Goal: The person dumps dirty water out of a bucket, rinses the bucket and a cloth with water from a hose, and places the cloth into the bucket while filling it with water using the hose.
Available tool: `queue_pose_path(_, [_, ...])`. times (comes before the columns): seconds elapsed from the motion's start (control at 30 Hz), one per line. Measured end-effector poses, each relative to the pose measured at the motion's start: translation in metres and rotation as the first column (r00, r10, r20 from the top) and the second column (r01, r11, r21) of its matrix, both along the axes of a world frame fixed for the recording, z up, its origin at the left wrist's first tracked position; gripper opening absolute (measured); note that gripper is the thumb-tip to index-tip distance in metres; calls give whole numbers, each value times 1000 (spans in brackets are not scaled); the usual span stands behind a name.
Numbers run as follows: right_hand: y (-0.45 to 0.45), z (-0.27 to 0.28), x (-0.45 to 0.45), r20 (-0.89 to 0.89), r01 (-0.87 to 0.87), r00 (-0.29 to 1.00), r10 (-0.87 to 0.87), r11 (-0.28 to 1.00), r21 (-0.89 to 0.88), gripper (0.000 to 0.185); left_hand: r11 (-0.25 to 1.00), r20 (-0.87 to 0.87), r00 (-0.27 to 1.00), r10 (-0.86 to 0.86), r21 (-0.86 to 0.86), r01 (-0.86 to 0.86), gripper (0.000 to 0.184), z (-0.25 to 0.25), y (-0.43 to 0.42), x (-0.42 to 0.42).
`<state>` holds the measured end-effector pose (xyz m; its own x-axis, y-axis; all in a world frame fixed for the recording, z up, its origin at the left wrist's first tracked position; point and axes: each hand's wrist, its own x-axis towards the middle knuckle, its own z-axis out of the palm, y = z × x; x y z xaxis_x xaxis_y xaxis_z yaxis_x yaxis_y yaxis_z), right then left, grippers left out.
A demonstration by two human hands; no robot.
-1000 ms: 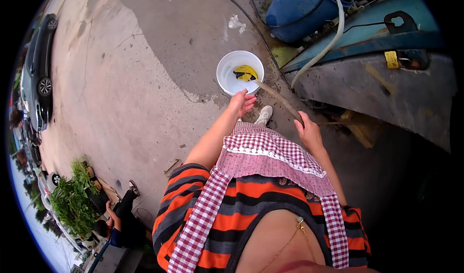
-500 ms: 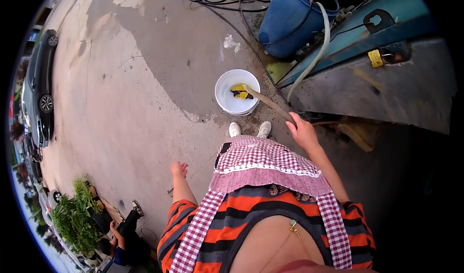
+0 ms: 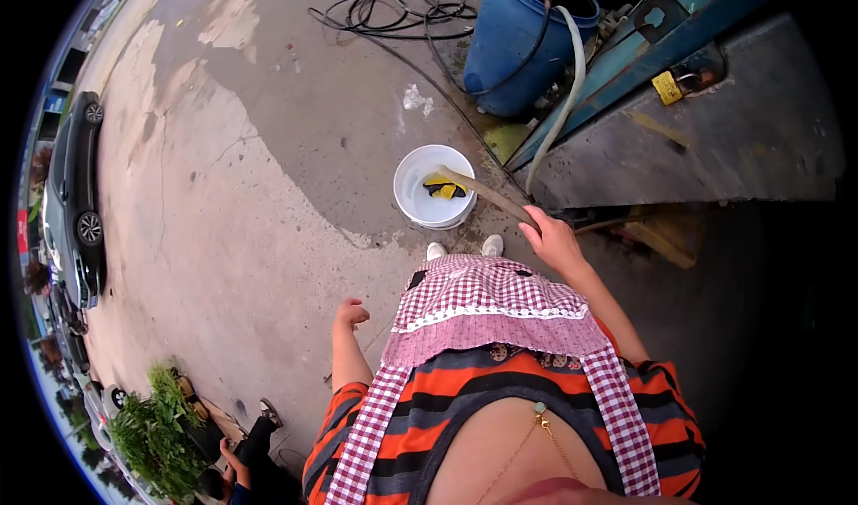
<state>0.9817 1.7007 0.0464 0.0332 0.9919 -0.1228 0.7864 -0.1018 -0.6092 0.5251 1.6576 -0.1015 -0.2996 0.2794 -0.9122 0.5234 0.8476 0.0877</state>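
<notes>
My right hand (image 3: 554, 239) is wrapped round a thick grey-brown hose (image 3: 492, 194). The hose's far end reaches over the rim of a white bucket (image 3: 410, 192), which stands on the concrete just beyond my shoes. Inside the bucket lies a crumpled yellow-and-black item (image 3: 444, 189); its kind I cannot make out. Whether water runs from the hose does not show clearly. Out at my left side, away from the bucket, my left hand (image 3: 351, 312) hangs with its fingers curled in and nothing seen in them.
A blue barrel (image 3: 514, 54) with a pale hose (image 3: 570, 89) stands ahead to the right, beside a metal structure with a yellow padlock (image 3: 667, 88). Black hose coils (image 3: 402, 12) lie on the ground. Leftward are a parked car (image 3: 76, 201), a plant (image 3: 156, 433) and another person (image 3: 255, 451).
The view has shifted slightly. My left hand has swung a little and its fingers look more curled. My right hand keeps hold of the hose over the bucket.
</notes>
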Motion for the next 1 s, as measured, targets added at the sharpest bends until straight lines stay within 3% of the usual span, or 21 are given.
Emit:
queue_pose_path(0.03, [-2,-2,1,2,-1,1000,1,1000,8,33,903,-141,895,-423,11,429,54,-12,-11,-10])
queue_pose_path(0.1, [-2,-1,0,6,-6,1000,5,999,37,34,700,-396,613,-684,-118,704,51,28,-5,-1])
queue_pose_path(0.17, [-1,0,2,12,-8,1000,7,999,46,34,772,-245,742,-624,-47,633,30,51,21,-4])
queue_pose_path(0.23, [0,0,5,18,-6,1000,6,999,33,34,938,105,941,-323,170,303,23,83,36,6])
queue_pose_path(0.3, [3,-4,8,15,-24,1000,23,999,39,34,870,222,901,-374,421,257,18,134,50,36])
queue_pose_path(0.37, [3,-4,7,12,-29,1000,28,999,29,34,844,282,871,-403,483,235,16,189,56,61])
queue_pose_path(0.47, [3,-2,7,14,-25,1000,25,1000,5,34,742,541,667,-513,670,27,17,259,53,84])
queue_pose_path(0.53, [5,-6,9,16,-22,1000,22,1000,8,34,536,562,410,-719,823,-187,17,292,55,96])
queue_pose_path(0.6, [7,-4,9,15,-17,1000,18,999,-36,34,542,618,82,-782,738,-401,21,320,53,101])
queue_pose_path(0.63, [8,-3,8,16,-21,1000,22,999,-45,34,596,593,-167,-788,666,-448,24,329,55,104])
queue_pose_path(0.7, [10,-6,10,16,-48,999,49,999,-23,35,670,471,-478,-742,546,-503,32,350,60,119])
queue_pose_path(0.8, [13,1,6,9,-54,998,55,997,-60,34,700,367,-605,-707,490,-520,36,374,61,139])
queue_pose_path(1.0, [10,5,3,16,-65,998,66,997,-50,34,761,376,-666,-644,408,-505,37,390,65,151])
